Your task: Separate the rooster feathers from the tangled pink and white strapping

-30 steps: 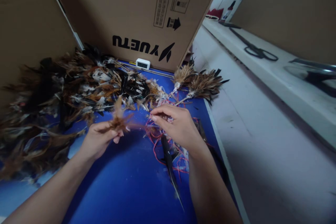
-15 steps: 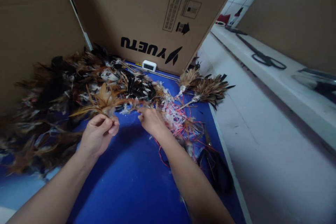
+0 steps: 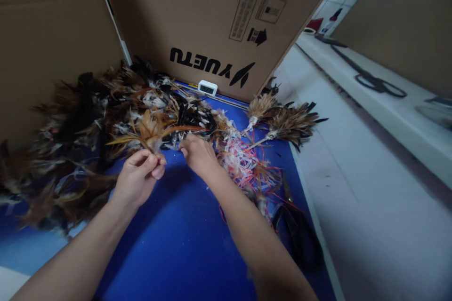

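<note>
My left hand (image 3: 139, 174) pinches a small bunch of golden-brown feathers (image 3: 150, 129) by its pale, fluffy base, between thumb and fingers. The plumes fan out away from me, one long orange feather pointing right. To the right, my right hand (image 3: 199, 155) hovers at the near edge of a big pile of loose feathers (image 3: 116, 87), brown, black and white. Its fingers curl inward; whatever is between them is hidden behind the hand. Beside my right wrist lies a tangle of pink and white strings (image 3: 240, 160).
Two feather dusters (image 3: 293, 124) lie at the right. Black-handled scissors (image 3: 296, 230) rest near the table's right edge. A small white digital display (image 3: 207, 88) stands before a tall cardboard box (image 3: 212, 14). More scissors (image 3: 381, 84) lie on a white ledge (image 3: 348, 68).
The view has swung slightly, shifting the scene to the right. My right hand has moved left, closer to my left hand, which keeps its pinch on the feathers.
</note>
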Tool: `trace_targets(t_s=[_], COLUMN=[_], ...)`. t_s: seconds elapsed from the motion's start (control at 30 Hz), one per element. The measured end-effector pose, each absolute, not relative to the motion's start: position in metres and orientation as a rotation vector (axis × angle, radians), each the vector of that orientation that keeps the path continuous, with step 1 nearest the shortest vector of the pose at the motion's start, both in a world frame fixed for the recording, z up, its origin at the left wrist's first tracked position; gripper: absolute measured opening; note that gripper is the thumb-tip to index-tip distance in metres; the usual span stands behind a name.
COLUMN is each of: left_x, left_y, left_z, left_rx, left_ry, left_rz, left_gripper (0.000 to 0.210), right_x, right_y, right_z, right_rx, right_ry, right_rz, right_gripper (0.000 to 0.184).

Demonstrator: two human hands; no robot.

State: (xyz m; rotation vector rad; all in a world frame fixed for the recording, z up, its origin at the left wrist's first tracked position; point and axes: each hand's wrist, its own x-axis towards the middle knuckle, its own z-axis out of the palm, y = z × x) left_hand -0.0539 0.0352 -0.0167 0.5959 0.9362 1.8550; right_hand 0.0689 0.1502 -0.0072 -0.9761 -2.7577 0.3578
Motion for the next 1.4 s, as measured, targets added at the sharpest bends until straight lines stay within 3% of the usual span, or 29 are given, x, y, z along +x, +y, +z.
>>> trace_targets(t_s=[0.5,0.87,1.0,1.4], left_x=[-0.040,-0.034,-0.034,-0.034], left_y=[0.030,0.029,0.029,0.028], left_z=[-0.026,-0.024,-0.025,-0.035], left_rx=[0.620,0.703,0.764,1.043], left_ry=[1.025,1.134,1.157,1.224], left_rz=[1.540,1.511,1.503,1.479], left_gripper=[0.020,0.018,0.019,0.011], right_x=[0.145,0.141,0.135,0.139], right_y=[0.107,0.107,0.101,0.099], right_z=[0.019,0.012,0.002,0.005], right_rx=[-0.979,-1.031,-1.000,-0.920], right_ry=[-2.079,-1.968,-1.877,-2.043], right_rz=[1.470,1.656,1.765,1.500], right_gripper=[0.006,0.005,0.016,0.011])
